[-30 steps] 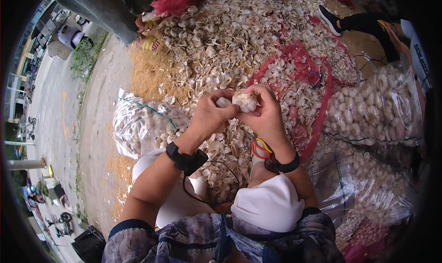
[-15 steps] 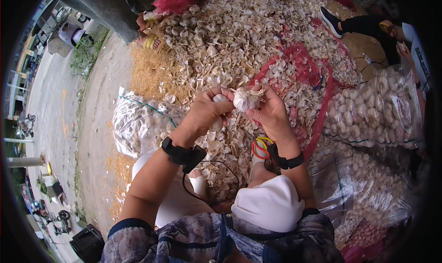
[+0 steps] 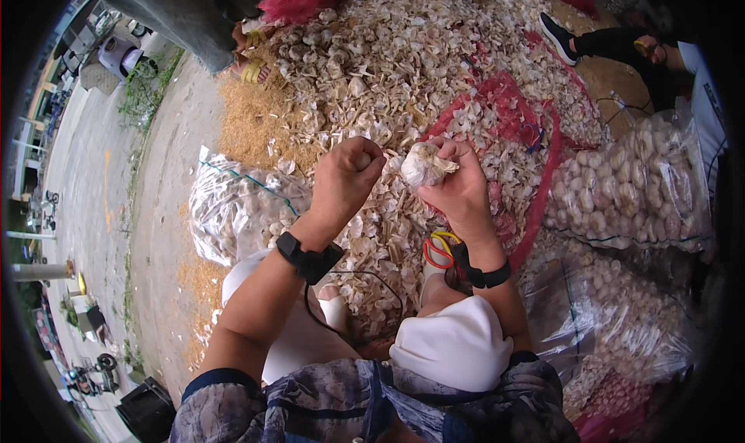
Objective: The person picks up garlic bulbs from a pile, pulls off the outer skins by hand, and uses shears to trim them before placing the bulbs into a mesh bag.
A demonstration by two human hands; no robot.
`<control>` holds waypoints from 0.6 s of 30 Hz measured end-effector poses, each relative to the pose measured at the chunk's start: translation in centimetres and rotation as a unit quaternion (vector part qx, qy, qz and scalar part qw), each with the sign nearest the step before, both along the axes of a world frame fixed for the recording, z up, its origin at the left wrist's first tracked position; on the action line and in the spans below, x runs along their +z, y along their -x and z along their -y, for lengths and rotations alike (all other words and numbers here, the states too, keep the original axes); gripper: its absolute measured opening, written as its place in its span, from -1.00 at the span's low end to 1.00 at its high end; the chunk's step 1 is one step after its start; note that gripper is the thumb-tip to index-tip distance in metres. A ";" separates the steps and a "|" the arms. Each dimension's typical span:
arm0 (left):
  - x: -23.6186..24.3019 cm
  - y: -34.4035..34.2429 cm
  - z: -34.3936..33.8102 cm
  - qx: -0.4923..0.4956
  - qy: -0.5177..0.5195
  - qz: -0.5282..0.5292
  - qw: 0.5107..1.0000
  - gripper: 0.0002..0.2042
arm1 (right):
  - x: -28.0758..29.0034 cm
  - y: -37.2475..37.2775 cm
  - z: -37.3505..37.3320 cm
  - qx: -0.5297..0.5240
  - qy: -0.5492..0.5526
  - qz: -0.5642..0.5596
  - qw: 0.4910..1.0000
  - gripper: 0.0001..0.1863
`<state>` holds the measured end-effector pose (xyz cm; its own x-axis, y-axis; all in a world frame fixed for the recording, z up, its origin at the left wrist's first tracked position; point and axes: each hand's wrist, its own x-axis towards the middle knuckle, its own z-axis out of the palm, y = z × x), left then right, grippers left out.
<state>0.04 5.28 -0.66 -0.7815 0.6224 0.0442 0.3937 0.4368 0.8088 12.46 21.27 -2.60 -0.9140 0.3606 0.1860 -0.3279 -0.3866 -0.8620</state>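
A white garlic bulb (image 3: 423, 166) with papery skin and a dry stem is pinched in my right hand (image 3: 459, 181), its stem end turned toward the fingers. Just left of it, my left hand (image 3: 344, 181) is closed, thumb and fingertips pressed together. A pale piece of garlic (image 3: 362, 161) peeks out between those fingers; the rest is hidden in the palm. The two hands are a small gap apart. Below them spreads a deep heap of garlic skins (image 3: 403, 70).
A clear plastic bag of garlic (image 3: 240, 206) stands left of my legs. Larger garlic bags (image 3: 628, 187) fill the right. Red netting (image 3: 504, 102) lies across the heap. Red and yellow handle loops (image 3: 441, 249) rest by my foot. Another person's sandalled foot (image 3: 254, 70) is far left; a co-worker's shoe (image 3: 557, 36), far right.
My hands have drawn apart, the left turning over and moving slightly left. The bulb in my right hand has shifted right and tilted. At the right, the co-worker's hands have moved.
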 end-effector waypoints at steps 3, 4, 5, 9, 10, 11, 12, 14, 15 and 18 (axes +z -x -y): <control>0.4 0.8 0.4 -0.025 0.024 0.016 0.999 -0.55 | -0.2 0.1 0.2 0.010 0.000 -0.003 1.000 -0.46; 0.7 0.7 0.3 -0.026 0.024 0.015 0.999 -0.55 | -0.2 0.2 0.3 0.005 -0.026 -0.002 1.000 -0.46; 1.4 0.2 0.2 -0.043 -0.044 0.193 0.979 -0.49 | 0.0 0.2 0.5 0.005 -0.025 0.000 1.000 -0.46; 1.9 -0.9 -0.2 -0.078 -0.119 0.395 0.908 -0.44 | 0.3 0.1 0.8 -0.012 -0.091 -0.015 0.996 -0.51; 2.1 -1.0 -0.2 -0.091 -0.106 0.413 0.900 -0.44 | 0.2 0.1 0.8 -0.034 -0.130 -0.025 0.991 -0.54; 2.2 -1.1 -0.4 -0.093 -0.130 0.425 0.891 -0.50 | 0.2 0.0 0.9 -0.034 -0.130 -0.026 0.991 -0.54; 2.2 -1.1 -0.3 -0.093 -0.130 0.425 0.891 -0.50 | 0.3 -0.1 1.1 -0.058 -0.176 -0.005 0.983 -0.57; 2.1 -1.2 -0.2 -0.057 -0.158 0.474 0.864 -0.63 | 0.9 -0.1 1.3 -0.083 -0.220 0.016 0.972 -0.59; 2.1 -1.0 -0.1 -0.057 -0.157 0.474 0.865 -0.63 | 1.5 0.0 1.4 -0.093 -0.219 0.023 0.971 -0.64; 1.8 -0.5 -0.1 -0.062 -0.136 0.512 0.846 -0.75 | 1.4 -0.3 0.8 -0.115 -0.252 0.045 0.960 -0.74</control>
<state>0.55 5.36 1.12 -0.4257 0.7785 -0.4613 -0.5451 0.1863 0.8174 12.76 20.50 -1.22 -0.8416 0.4396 0.3137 -0.2705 0.1596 -0.9494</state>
